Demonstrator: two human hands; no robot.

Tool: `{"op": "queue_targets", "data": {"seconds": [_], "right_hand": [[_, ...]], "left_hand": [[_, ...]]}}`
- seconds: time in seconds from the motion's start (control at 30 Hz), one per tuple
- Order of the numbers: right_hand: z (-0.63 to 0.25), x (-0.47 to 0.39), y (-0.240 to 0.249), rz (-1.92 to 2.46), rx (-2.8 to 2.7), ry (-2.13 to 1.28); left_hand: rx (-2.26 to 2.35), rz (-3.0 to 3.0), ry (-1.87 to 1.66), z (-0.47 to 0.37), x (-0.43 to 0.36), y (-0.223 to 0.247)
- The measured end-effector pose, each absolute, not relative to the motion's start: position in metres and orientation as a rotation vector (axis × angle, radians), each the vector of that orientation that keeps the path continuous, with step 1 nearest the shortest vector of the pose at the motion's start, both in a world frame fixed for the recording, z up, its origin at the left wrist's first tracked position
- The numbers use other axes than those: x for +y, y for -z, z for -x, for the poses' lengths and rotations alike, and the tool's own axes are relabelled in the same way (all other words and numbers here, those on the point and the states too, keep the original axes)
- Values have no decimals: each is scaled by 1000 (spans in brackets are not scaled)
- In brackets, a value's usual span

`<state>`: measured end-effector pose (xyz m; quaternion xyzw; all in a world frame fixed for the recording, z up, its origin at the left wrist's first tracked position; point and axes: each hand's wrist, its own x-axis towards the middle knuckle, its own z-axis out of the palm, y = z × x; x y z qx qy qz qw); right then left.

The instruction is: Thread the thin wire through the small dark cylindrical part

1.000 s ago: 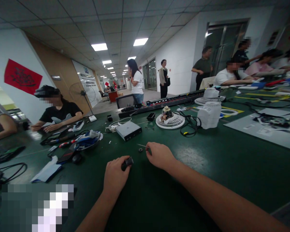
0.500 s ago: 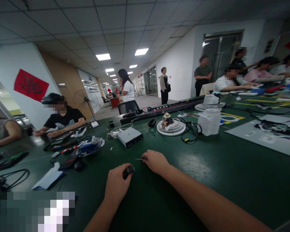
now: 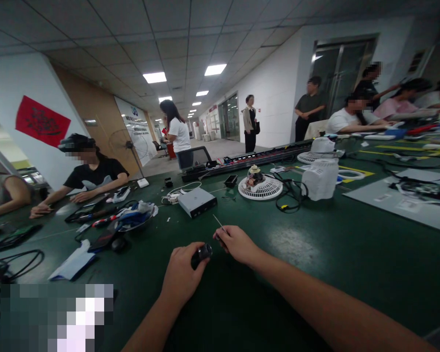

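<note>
The left forearm slants in from the table's near edge, the back of the left hand turned up and its fingers curled firmly round a black cylinder, whose ringed end tilts toward the right hand. That hand comes in on a long diagonal from the table's near right corner, wrist low, with thumb and fingertips pinching a thin metal rod; the rod's free tip points up and left, toward the far edge. The two hands are close but apart, both above the near middle of the green table, with the cylinder between them, just left of the rod. Beyond the rod, nearer the far edge, lies a grey optical drive. Past its right end stands a small black open-topped tray, too dark inside to tell what it holds. Toward the table's left side, a shallow dish appears to hold a blue and white bundle, though the clutter there blurs its outline. Right of the tray, a white fan grille carries a bare motor.
</note>
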<state>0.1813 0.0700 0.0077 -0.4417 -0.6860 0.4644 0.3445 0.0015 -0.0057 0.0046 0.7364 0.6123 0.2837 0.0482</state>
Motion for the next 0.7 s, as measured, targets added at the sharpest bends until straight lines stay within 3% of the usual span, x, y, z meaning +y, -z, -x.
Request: {"op": "queue_targets", "data": {"seconds": [0.13, 0.3, 0.7], "right_hand": [[-178, 70, -5, 1054, -1610, -1472], [-180, 69, -4, 969, -1543, -1508], [-185, 57, -16, 977, -1957, -958]], "left_hand": [[1853, -2256, -866, -2, -6, -5], [1856, -2269, -908, 0, -6, -5], [1785, -2270, -945, 1, -6, -3]]}}
